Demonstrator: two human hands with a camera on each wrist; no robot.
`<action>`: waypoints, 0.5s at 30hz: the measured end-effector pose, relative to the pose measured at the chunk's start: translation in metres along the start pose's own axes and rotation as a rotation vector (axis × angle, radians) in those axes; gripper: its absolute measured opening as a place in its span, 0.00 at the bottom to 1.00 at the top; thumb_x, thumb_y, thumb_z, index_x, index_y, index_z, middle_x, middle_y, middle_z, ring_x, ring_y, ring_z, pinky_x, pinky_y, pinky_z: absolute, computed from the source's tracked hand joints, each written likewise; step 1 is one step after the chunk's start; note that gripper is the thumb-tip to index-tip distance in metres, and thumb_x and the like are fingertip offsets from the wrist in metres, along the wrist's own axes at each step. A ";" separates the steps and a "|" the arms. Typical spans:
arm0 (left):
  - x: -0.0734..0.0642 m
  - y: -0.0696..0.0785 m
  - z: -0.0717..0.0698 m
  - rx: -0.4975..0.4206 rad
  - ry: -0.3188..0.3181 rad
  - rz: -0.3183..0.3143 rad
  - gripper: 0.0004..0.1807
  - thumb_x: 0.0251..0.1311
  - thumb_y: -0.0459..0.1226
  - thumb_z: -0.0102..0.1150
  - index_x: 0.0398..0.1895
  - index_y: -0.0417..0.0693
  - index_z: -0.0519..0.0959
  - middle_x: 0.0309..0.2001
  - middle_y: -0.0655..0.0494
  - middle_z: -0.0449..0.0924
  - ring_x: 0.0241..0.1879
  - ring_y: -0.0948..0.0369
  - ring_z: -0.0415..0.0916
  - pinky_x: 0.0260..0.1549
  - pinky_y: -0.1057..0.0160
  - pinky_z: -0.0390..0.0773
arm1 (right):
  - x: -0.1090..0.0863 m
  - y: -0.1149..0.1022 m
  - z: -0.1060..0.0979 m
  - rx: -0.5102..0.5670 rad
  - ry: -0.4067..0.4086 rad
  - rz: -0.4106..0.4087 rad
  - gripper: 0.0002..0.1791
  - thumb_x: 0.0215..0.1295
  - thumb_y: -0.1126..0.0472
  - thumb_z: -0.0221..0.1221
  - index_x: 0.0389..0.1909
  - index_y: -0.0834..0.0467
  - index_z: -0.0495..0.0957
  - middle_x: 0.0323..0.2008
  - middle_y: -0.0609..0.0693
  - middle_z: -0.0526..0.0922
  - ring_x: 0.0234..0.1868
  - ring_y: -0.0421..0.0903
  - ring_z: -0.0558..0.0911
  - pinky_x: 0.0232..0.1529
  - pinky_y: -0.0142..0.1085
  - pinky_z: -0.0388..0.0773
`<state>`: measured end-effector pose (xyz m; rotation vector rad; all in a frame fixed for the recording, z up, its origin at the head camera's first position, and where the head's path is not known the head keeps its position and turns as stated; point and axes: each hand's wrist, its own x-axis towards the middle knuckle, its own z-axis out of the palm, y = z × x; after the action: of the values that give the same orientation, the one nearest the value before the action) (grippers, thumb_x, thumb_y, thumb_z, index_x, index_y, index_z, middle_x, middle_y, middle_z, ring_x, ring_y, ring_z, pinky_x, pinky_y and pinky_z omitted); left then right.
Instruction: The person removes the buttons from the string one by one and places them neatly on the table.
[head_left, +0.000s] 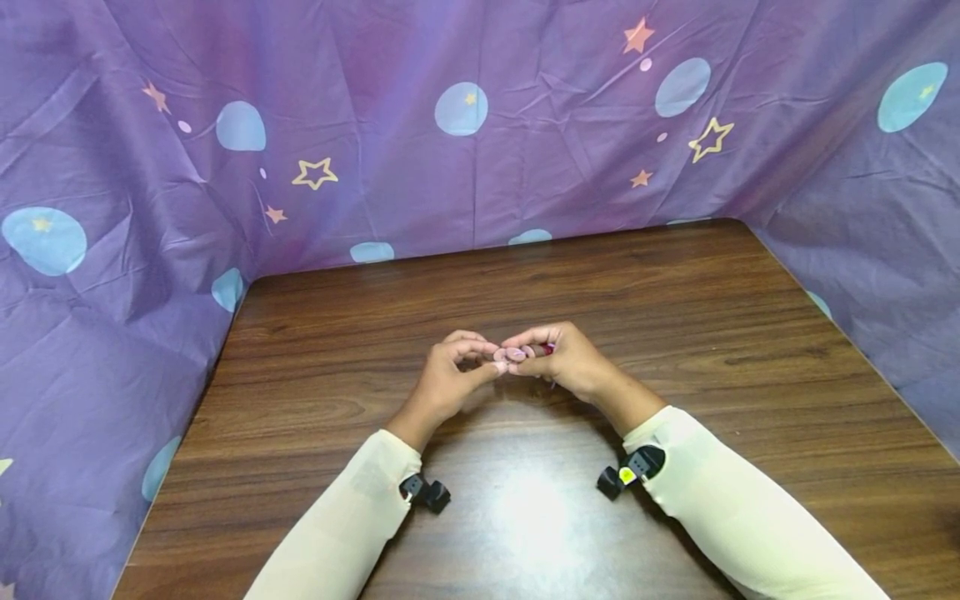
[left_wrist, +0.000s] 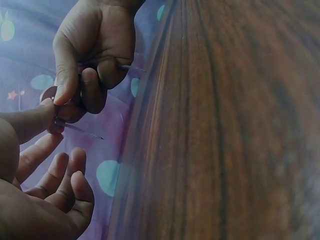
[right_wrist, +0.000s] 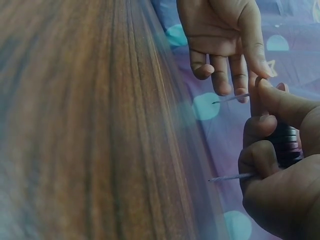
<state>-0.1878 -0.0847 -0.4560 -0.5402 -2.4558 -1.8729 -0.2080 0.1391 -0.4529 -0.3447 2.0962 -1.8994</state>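
Both hands meet over the middle of the table around small round flat pink discs [head_left: 515,354]. My left hand [head_left: 446,375] pinches the near edge of a disc [left_wrist: 49,93] between thumb and forefinger, its other fingers loosely spread. From the other side my right hand [head_left: 567,358] holds the discs with thumb and forefinger. Its lower fingers curl round a row of dark, stacked discs [right_wrist: 286,142], partly hidden by the palm. A thin purple string [right_wrist: 230,177] sticks out below the right hand's curled fingers. Another string end [left_wrist: 82,131] juts out near the meeting fingertips.
The brown wood-grain table [head_left: 337,333] lies beneath both hands, with a bright light reflection near the front. Purple curtain cloth [head_left: 375,100] with stars and blue dots hangs behind and at both sides. Black cameras [head_left: 426,492] sit at the cuffs of pale sleeves.
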 end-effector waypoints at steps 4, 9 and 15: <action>0.000 0.000 0.000 0.013 0.004 0.019 0.12 0.61 0.26 0.75 0.47 0.32 0.90 0.53 0.37 0.83 0.43 0.62 0.82 0.49 0.69 0.83 | 0.000 0.000 0.000 0.008 -0.010 -0.007 0.25 0.59 0.74 0.73 0.58 0.72 0.84 0.38 0.39 0.94 0.28 0.34 0.83 0.23 0.27 0.74; 0.000 -0.001 -0.001 0.018 0.012 0.053 0.09 0.61 0.27 0.74 0.44 0.32 0.90 0.52 0.38 0.83 0.46 0.53 0.82 0.44 0.70 0.81 | 0.000 -0.001 0.001 0.025 -0.017 0.002 0.25 0.60 0.74 0.72 0.59 0.73 0.83 0.35 0.37 0.93 0.25 0.33 0.80 0.21 0.27 0.70; 0.001 -0.003 -0.001 0.008 0.033 0.067 0.07 0.62 0.30 0.75 0.41 0.33 0.90 0.50 0.38 0.82 0.46 0.52 0.81 0.41 0.71 0.80 | 0.000 -0.001 0.001 0.012 -0.011 0.001 0.22 0.63 0.73 0.72 0.57 0.74 0.81 0.30 0.36 0.88 0.24 0.33 0.76 0.22 0.29 0.69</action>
<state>-0.1897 -0.0864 -0.4584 -0.5796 -2.3923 -1.8318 -0.2076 0.1384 -0.4522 -0.3502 2.0765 -1.9041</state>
